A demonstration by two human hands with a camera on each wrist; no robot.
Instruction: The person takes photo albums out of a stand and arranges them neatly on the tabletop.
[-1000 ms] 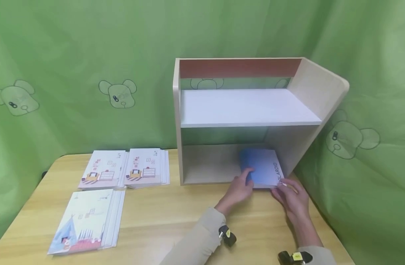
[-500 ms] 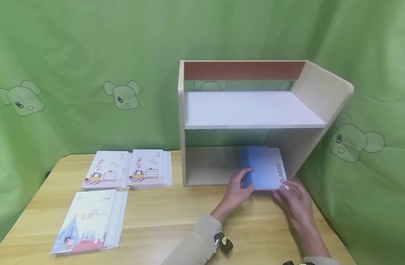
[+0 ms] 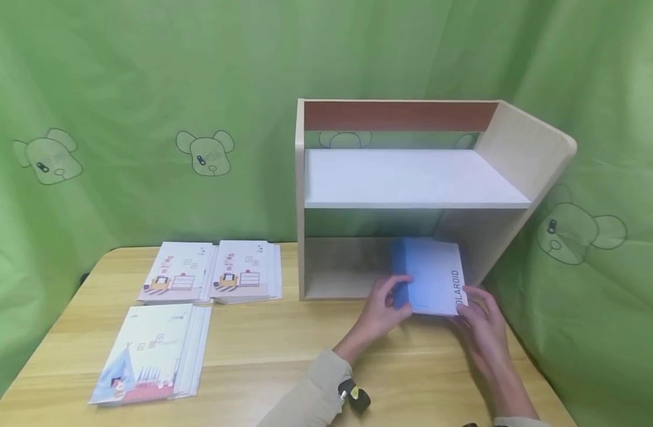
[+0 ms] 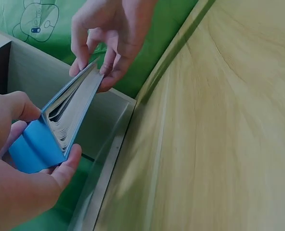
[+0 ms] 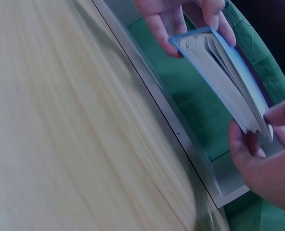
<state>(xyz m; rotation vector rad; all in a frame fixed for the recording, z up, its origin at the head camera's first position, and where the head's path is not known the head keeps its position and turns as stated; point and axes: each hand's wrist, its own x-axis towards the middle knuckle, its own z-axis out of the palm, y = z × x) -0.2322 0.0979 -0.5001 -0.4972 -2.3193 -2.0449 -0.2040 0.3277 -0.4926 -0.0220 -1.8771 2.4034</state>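
Note:
A thick photo album (image 3: 433,276) with a blue-to-white cover and POLAROID lettering is at the lower right opening of the bookshelf, its near edge sticking out past the front. My left hand (image 3: 379,302) pinches the blue spine side between thumb and fingers. Across from it, my right hand (image 3: 483,323) holds the opposite edge near the lettering. In the left wrist view the album's spine (image 4: 34,149) faces the left hand, and its covers spread wider toward the right hand. The right wrist view shows the page edges (image 5: 219,72) fanned between both covers.
The two-level bookshelf (image 3: 411,175) has a white upper board and wooden sides. Several booklets with illustrated covers lie in stacks on the left, two stacks (image 3: 177,273) behind and one (image 3: 145,356) in front. A green curtain (image 3: 241,71) hangs behind the wooden table (image 3: 251,344).
The album has come slightly forward and its near edge now overlaps more of the table. Both hands stay on it, with the left thumb now at its near corner. The head view has shifted a little.

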